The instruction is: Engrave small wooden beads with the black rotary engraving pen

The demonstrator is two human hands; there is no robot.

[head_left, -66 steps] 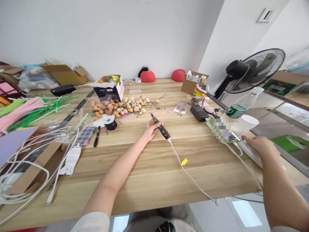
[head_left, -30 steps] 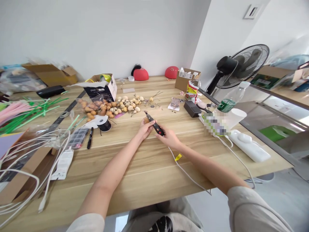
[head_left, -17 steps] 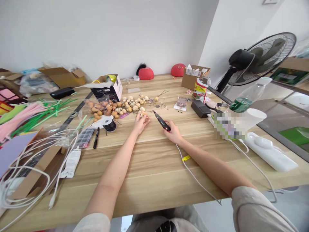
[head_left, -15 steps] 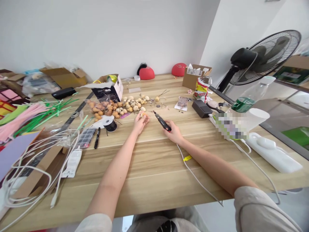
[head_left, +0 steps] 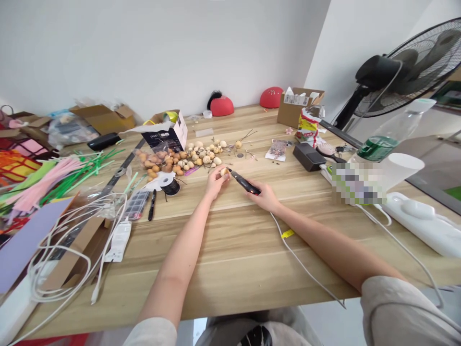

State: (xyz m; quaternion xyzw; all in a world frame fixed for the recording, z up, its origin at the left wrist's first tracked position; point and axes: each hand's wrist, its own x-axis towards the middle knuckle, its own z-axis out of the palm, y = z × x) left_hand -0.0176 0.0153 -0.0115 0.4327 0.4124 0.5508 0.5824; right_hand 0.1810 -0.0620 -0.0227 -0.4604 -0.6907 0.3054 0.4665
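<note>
My left hand (head_left: 216, 182) pinches a small pale round nut-like ball (head_left: 224, 171) between thumb and fingertips. My right hand (head_left: 264, 196) is wrapped round a black pen-shaped rotary tool (head_left: 245, 183), whose tip points left and meets or nearly meets the ball; the exact contact is too small to tell. From the right hand a white cord (head_left: 306, 269) with a yellow tag runs toward the table's front edge. Just beyond my left hand lies a pile of similar pale balls (head_left: 205, 156), some with dark dots, beside browner ones (head_left: 162, 158).
Left of my arms are a spool of black cord (head_left: 171, 185), a black marker (head_left: 151, 205), a compartment box (head_left: 137, 204) and coiled white cable (head_left: 86, 259). To the right stand a black box (head_left: 309, 157), a bottle (head_left: 382, 144), a power strip (head_left: 425, 223) and a fan (head_left: 382, 72).
The tool's tip and the ball have come together, closing the gap between them. The whole view has shifted slightly, so things appear further right.
</note>
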